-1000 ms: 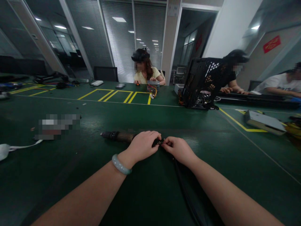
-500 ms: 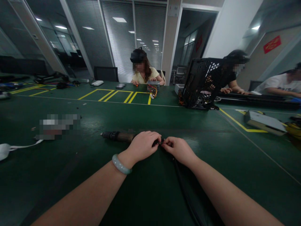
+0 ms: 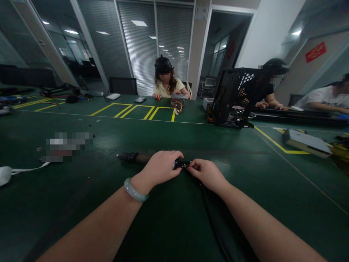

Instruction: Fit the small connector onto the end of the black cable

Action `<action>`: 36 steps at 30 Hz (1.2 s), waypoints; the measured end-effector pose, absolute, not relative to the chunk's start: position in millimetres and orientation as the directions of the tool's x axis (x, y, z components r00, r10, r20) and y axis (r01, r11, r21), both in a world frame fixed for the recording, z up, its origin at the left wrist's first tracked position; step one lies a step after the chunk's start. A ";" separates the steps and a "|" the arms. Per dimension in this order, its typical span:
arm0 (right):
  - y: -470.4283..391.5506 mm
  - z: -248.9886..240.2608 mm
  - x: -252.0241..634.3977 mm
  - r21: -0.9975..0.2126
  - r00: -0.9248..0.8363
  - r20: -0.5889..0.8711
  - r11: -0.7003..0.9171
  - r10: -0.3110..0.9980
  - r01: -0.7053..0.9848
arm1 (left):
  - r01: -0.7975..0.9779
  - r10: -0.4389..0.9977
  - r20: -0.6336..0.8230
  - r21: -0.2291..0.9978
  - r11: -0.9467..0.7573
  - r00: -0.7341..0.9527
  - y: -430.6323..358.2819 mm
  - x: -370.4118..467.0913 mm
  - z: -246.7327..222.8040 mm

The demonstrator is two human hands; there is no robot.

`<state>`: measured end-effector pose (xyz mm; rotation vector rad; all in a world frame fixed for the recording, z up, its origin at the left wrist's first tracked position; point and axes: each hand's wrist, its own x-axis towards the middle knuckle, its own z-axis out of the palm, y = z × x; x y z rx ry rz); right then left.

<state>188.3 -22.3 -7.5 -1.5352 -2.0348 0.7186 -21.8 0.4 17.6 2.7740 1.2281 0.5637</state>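
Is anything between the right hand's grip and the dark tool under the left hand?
Nothing visible: the right hand's grip is at the end of the dark tool. The left hand covers part of its body, not that end; the black cable lies nearer the camera.

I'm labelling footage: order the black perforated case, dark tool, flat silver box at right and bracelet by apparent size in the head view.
1. Black case
2. Silver box and dark tool: unranked, the left hand partly hides the tool
3. Bracelet
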 end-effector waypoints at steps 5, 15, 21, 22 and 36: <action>-22.8 -7.2 188.5 -0.680 -0.238 0.050 0.207 0.970 0.703 | 0.704 0.739 0.265 0.230 -0.672 0.619 7.7 -27.5 10.2; -22.8 0.8 198.9 -0.664 -0.220 0.004 0.167 0.976 0.729 | 0.650 0.701 0.303 0.262 -0.713 0.646 8.7 -15.3 5.1; -21.8 2.7 202.9 -0.666 -0.240 -0.045 0.150 0.970 0.731 | 0.666 0.694 0.338 0.215 -0.715 0.636 2.9 -10.3 5.3; -21.8 2.6 202.9 -0.664 -0.243 -0.047 0.152 0.969 0.732 | 0.662 0.688 0.345 0.208 -0.720 0.639 2.1 -9.9 5.6; -22.7 4.9 201.7 -0.645 -0.237 -0.004 0.179 0.971 0.743 | 0.610 0.645 0.381 0.225 -0.760 0.663 0.4 -1.6 1.6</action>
